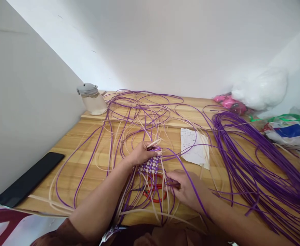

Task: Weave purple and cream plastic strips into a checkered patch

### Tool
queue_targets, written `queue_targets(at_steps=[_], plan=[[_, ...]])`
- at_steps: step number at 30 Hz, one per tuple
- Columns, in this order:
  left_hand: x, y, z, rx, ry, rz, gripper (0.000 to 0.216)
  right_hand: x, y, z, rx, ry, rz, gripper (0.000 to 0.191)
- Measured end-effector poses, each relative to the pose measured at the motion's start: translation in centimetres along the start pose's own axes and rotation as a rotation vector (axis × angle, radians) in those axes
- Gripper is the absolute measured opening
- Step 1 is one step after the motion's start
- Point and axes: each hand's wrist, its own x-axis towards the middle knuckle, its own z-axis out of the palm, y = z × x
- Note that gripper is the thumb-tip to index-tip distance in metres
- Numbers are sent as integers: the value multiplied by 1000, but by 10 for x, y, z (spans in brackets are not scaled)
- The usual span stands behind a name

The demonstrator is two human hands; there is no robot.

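Observation:
A small woven patch [151, 165] of purple and cream strips lies on the wooden table [70, 164], with long loose strips running out from it. My left hand [141, 153] rests on its upper left edge, fingers curled on the weave and a cream strip end. My right hand [184, 188] is just below and to the right, thumb and fingers pinched on a purple strip [191, 184]. Red-handled scissors [155, 191] lie under the strips between my hands.
A thick bundle of purple strips [255, 164] covers the right side. A printed paper [194, 148] lies beyond my right hand. A lidded jar [91, 99] stands at the back left, a black phone [28, 179] at the left edge, plastic bags [260, 90] at the back right.

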Motion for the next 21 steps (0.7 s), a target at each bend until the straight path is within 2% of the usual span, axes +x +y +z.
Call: queue_targets(at_steps=[6, 10, 17, 21], plan=[[0, 0, 0, 44, -3, 12, 32, 1, 1, 18, 6, -34, -4, 9], [1, -1, -2, 76, -21, 29, 27, 3, -3, 18, -67, -82, 3, 10], [0, 3, -2, 198, -25, 49, 25, 5, -31, -8, -107, -156, -18, 18], [-1, 3, -3, 222, -3, 26, 24, -7, -27, -41, -204, -133, 82, 14]])
